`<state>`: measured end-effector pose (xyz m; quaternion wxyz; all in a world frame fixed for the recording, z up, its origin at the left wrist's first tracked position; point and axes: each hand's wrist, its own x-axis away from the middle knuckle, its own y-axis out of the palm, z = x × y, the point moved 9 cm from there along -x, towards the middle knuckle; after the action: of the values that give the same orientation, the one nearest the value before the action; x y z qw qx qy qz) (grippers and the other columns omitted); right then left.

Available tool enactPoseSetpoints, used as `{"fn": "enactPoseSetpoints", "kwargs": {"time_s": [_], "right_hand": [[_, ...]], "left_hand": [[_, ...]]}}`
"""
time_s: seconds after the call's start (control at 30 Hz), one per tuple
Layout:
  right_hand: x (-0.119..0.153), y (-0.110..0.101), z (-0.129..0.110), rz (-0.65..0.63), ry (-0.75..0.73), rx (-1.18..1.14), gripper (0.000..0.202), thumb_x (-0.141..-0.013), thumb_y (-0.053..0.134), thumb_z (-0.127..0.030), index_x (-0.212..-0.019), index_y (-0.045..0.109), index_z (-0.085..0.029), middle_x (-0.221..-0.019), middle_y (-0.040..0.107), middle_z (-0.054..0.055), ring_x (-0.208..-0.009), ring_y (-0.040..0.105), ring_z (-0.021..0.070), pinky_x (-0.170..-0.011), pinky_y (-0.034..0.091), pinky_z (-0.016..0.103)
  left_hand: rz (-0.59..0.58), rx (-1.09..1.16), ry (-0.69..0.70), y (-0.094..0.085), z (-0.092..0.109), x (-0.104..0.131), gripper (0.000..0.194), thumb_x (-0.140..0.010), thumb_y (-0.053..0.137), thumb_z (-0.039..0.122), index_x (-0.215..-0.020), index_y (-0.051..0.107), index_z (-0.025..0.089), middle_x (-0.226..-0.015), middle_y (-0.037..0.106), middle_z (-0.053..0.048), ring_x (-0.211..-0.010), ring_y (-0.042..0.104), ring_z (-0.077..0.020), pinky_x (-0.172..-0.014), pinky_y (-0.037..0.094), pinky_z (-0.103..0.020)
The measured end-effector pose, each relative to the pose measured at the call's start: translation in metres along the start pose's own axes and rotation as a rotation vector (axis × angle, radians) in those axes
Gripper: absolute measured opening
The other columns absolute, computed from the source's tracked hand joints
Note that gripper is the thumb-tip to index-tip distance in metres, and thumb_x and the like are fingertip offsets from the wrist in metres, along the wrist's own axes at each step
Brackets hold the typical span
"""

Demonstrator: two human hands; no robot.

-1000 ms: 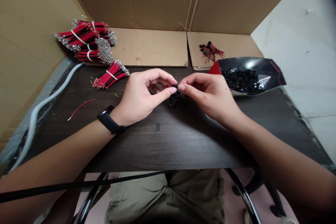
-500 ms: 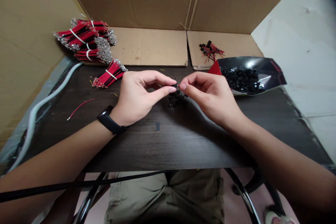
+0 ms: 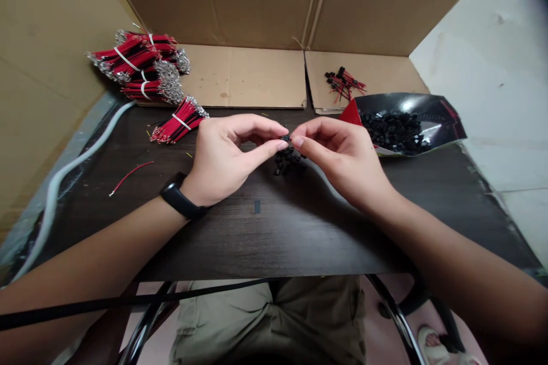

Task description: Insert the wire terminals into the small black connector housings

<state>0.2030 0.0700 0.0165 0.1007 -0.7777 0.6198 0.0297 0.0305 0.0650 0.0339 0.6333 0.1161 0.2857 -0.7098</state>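
My left hand [image 3: 233, 154] pinches a small black connector [image 3: 285, 138] between thumb and forefinger. My right hand [image 3: 338, 151] meets it from the right, its thumb and forefinger closed on a red wire whose short visible bit touches the connector; the rest of the wire is hidden by the fingers. Just below the fingertips, a small pile of black connectors [image 3: 289, 162] lies on the dark table [image 3: 214, 245]. One loose red wire [image 3: 131, 175] with a metal end rests left of my left wrist.
Bundles of red and black wires [image 3: 132, 60] are stacked at the back left, with another bundle [image 3: 180, 121] nearer. An open box [image 3: 443, 125] of black connectors sits at the right. Behind it, wired connectors [image 3: 345, 82] lie on cardboard [image 3: 248, 77].
My right fingertips have moved slightly left, closer to the connector, and less of the red wire shows between the hands. My left hand has hardly moved.
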Motion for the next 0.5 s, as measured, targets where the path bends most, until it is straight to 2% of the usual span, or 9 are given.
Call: {"fn": "enactPoseSetpoints", "kwargs": {"time_s": [0.17, 0.27, 0.33, 0.37, 0.4, 0.5], "right_hand": [[0.0, -0.008, -0.012, 0.056, -0.091, 0.04, 0.01, -0.091, 0.083, -0.026, -0.096, 0.077, -0.02, -0.091, 0.076, 0.001, -0.078, 0.066, 0.0133, -0.072, 0.054, 0.028], [-0.003, -0.021, -0.028, 0.098, -0.146, 0.14, 0.004, -0.091, 0.082, -0.023, -0.092, 0.078, -0.021, -0.092, 0.078, 0.004, -0.08, 0.069, 0.0158, -0.073, 0.056, 0.032], [-0.01, -0.042, -0.042, 0.171, -0.201, 0.202, 0.005, -0.091, 0.082, -0.018, -0.091, 0.08, -0.023, -0.095, 0.081, 0.007, -0.08, 0.07, 0.0177, -0.073, 0.056, 0.035], [-0.016, -0.055, -0.049, 0.208, -0.223, 0.247, 0.008, -0.089, 0.083, -0.015, -0.091, 0.081, -0.023, -0.096, 0.082, 0.009, -0.08, 0.071, 0.0184, -0.073, 0.055, 0.037], [-0.023, -0.071, -0.057, 0.272, -0.265, 0.299, 0.012, -0.086, 0.084, -0.012, -0.088, 0.082, -0.023, -0.092, 0.081, 0.01, -0.078, 0.071, 0.0185, -0.071, 0.053, 0.038], [-0.055, -0.111, -0.06, 0.329, -0.26, 0.537, 0.018, -0.079, 0.086, -0.006, -0.093, 0.086, -0.018, -0.079, 0.076, 0.009, -0.071, 0.066, 0.014, -0.066, 0.046, 0.035]], "left_hand": [[0.036, -0.055, -0.03, -0.006, 0.0, -0.001, 0.018, -0.085, 0.091, 0.018, -0.102, 0.086, 0.023, -0.099, 0.085, -0.001, -0.085, 0.082, -0.0197, -0.079, 0.07, -0.031], [0.0, -0.045, -0.048, -0.005, 0.002, -0.003, 0.035, -0.087, 0.089, 0.02, -0.12, 0.083, 0.023, -0.104, 0.085, -0.004, -0.093, 0.083, -0.0222, -0.084, 0.069, -0.034], [0.003, -0.084, -0.073, -0.009, 0.0, -0.006, 0.04, -0.089, 0.087, 0.023, -0.128, 0.08, 0.024, -0.105, 0.085, -0.005, -0.095, 0.082, -0.0227, -0.085, 0.068, -0.035], [0.02, -0.123, -0.081, -0.013, -0.002, -0.008, 0.036, -0.09, 0.086, 0.025, -0.126, 0.08, 0.024, -0.105, 0.085, -0.005, -0.094, 0.082, -0.0226, -0.084, 0.068, -0.035], [0.042, -0.165, -0.084, -0.018, -0.004, -0.01, 0.029, -0.091, 0.085, 0.028, -0.12, 0.081, 0.024, -0.104, 0.084, -0.005, -0.093, 0.081, -0.0223, -0.082, 0.067, -0.035], [0.079, -0.255, -0.07, -0.029, -0.009, -0.016, 0.01, -0.092, 0.083, 0.032, -0.1, 0.082, 0.025, -0.099, 0.084, -0.003, -0.087, 0.079, -0.0209, -0.077, 0.066, -0.035]]}}
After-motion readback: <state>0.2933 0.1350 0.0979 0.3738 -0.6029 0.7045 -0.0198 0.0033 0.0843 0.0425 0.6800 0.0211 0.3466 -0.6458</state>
